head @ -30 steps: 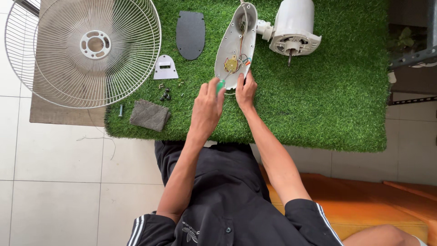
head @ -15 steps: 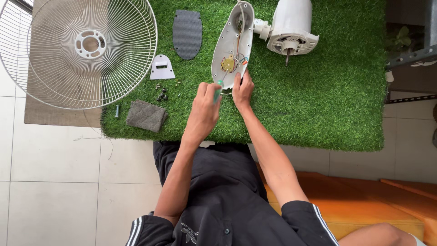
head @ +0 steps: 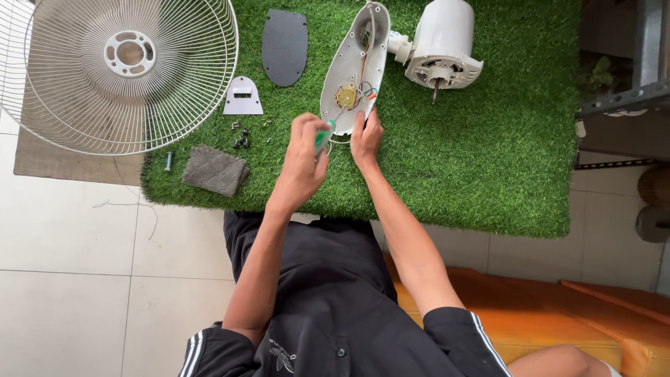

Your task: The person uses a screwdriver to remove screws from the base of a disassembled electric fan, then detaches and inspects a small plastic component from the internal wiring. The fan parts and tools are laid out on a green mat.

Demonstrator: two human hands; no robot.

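Note:
An open white fan housing (head: pixel 343 70) lies on the green turf mat (head: pixel 488 139), with a brass part and coloured wires inside. Its far end joins the white fan motor (head: pixel 444 45). My left hand (head: pixel 303 150) is closed around a green-handled screwdriver (head: pixel 324 135) at the housing's near end. My right hand (head: pixel 366 136) rests its fingers on the housing's near right edge, holding it steady.
A white wire fan guard (head: pixel 122 70) lies at the left, half off the mat. A dark oval cover (head: pixel 284 45), a small white plate (head: pixel 243 98), loose screws (head: pixel 242 137) and a grey cloth (head: pixel 215 169) lie on the turf. An orange cushion (head: pixel 558 321) sits near right.
My left hand has closed on the green screwdriver and drawn slightly back from the housing. The view has shifted a little to the right. My right hand stays on the housing.

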